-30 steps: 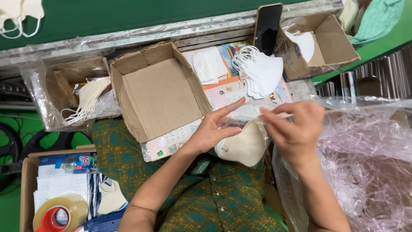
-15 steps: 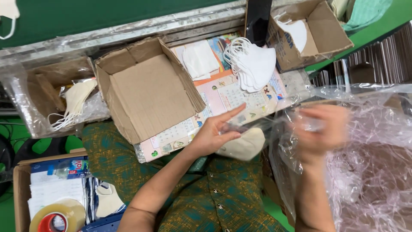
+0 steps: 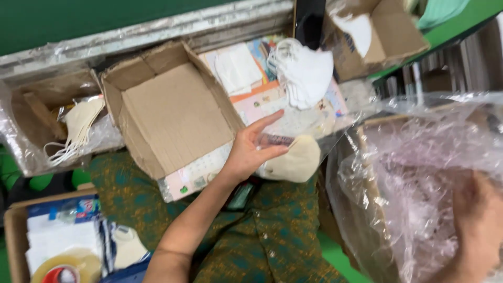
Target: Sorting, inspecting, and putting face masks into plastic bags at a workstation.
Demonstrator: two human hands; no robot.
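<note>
Left hand (image 3: 251,152) sits out in front of the lap, forearm running up bare from the lower left, wrist bent a touch. The palm faces right, index finger stretched up and to the right, thumb spread below it, the other fingers loosely curved. Right hand (image 3: 479,220) is low at the right edge, blurred, seen through clear film, palm angled left, fingers loosely bent; its grip cannot be told. The two hands are well apart.
</note>
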